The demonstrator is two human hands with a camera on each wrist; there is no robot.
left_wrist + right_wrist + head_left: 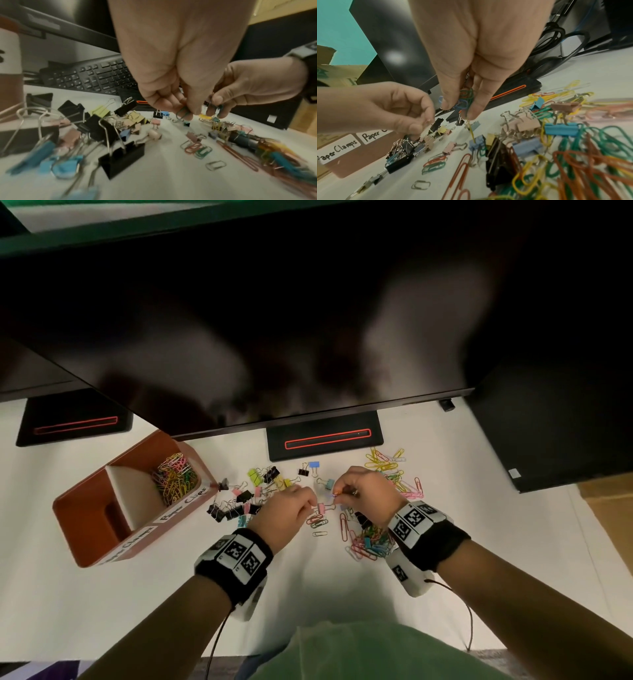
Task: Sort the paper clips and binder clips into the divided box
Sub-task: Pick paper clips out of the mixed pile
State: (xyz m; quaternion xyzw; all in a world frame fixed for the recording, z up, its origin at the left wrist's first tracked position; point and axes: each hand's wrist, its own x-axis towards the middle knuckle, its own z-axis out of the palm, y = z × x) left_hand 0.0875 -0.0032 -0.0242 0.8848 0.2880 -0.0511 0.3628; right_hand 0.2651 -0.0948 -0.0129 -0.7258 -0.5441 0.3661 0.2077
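The orange divided box (85,508) stands at the left, labelled "Paper Clamps" (337,148) and "Paper Clips"; coloured paper clips (174,477) lie in its far compartment. Binder clips (246,498) are heaped between the box and my hands. More paper clips (370,539) are piled under my right wrist, others (394,470) lie beyond it. My left hand (310,503) pinches a green paper clip (182,113) above the table. My right hand (337,494), close beside it, holds a small bunch of green, blue and red paper clips (464,98) between thumb and fingers.
A dark monitor overhangs the table; its black stand base (325,440) with a red line sits just behind the clips. A black keyboard (89,77) lies under the monitor. Cables (556,40) trail at the back right, and a cardboard box (609,508) stands off the table's right edge.
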